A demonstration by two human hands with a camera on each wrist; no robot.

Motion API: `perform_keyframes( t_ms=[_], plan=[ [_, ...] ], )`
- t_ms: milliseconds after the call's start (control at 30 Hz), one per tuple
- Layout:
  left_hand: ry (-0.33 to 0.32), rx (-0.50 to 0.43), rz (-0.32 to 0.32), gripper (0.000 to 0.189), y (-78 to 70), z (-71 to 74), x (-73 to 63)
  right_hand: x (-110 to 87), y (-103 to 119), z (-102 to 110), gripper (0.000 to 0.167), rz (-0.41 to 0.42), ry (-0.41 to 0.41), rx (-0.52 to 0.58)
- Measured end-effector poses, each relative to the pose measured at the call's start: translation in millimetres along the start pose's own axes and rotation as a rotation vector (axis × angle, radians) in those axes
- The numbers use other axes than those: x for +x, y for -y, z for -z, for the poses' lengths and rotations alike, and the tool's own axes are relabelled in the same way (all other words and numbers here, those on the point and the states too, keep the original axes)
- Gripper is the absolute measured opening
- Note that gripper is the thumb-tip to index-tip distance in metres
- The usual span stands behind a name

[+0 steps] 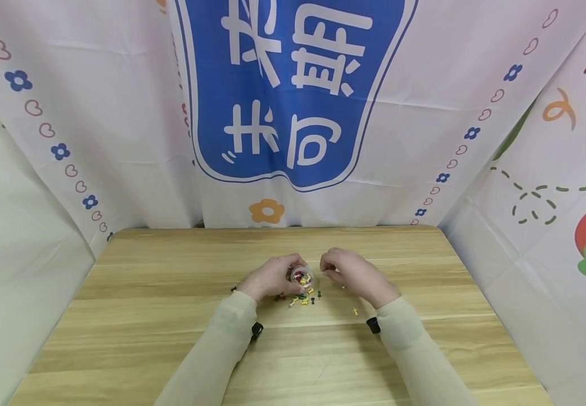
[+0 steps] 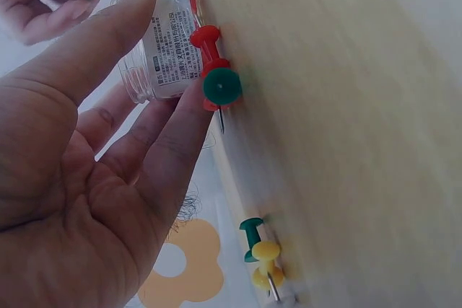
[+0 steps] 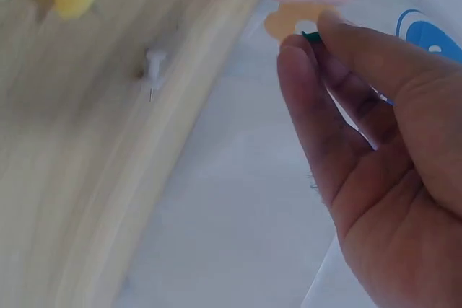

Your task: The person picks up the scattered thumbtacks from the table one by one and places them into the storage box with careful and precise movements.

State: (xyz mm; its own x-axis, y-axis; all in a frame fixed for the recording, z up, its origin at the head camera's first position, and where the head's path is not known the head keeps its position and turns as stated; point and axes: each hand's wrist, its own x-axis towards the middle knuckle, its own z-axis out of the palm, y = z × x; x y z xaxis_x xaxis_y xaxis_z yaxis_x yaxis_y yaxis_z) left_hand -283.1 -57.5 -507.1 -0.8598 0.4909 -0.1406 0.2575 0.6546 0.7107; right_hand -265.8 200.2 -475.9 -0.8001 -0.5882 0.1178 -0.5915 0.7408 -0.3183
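In the head view my left hand grips a small clear jar that stands on the table. Colourful push pins, red, yellow and white among them, show through the jar's open mouth. Its printed label faces the left wrist camera. To the right of the jar, my right hand pinches a green push pin between thumb and fingertips, which hide most of it. Several loose push pins lie in front of the jar. A red push pin and a green one lie right by the left fingers.
A yellow push pin and a white push pin lie on the wooden table near the right hand. Another dark pin lies left of the left hand. A printed cloth hangs behind the table's far edge.
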Motion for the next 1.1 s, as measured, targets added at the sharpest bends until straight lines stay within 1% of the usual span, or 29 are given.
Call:
perform_keyframes(
  t_ms=[167, 300, 467, 600, 767, 1000, 1100],
  plan=[
    [-0.002, -0.006, 0.005, 0.047, -0.6, 0.8, -0.1, 3.8, 6.3, -4.8, 0.007, 0.03, -0.044, 0.001],
    [-0.001, -0.001, 0.004, 0.046, -0.6, 1.0, 0.4, 6.1, 10.3, -9.4, 0.008, 0.039, -0.061, 0.02],
    [0.004, 0.01, -0.007, 0.047, -1.2, 1.5, 1.0, 7.5, 12.9, -15.5, 0.01, 0.043, -0.06, 0.047],
    [0.005, 0.024, -0.022, 0.047, -1.3, 1.6, 1.1, 7.4, 15.9, -18.0, 0.011, 0.026, -0.052, 0.057],
    [0.0, 0.032, -0.022, 0.044, -2.1, 1.7, 0.2, 8.6, 17.6, -20.6, 0.014, 0.004, -0.035, 0.055],
    [0.001, 0.01, -0.004, 0.044, -2.4, 0.6, -0.5, 5.3, 14.4, -13.6, 0.018, 0.0, -0.051, 0.042],
    [-0.001, 0.013, 0.001, 0.044, -2.4, 0.3, -0.9, 2.5, 10.1, -6.8, 0.017, -0.03, -0.04, 0.041]
  ],
)
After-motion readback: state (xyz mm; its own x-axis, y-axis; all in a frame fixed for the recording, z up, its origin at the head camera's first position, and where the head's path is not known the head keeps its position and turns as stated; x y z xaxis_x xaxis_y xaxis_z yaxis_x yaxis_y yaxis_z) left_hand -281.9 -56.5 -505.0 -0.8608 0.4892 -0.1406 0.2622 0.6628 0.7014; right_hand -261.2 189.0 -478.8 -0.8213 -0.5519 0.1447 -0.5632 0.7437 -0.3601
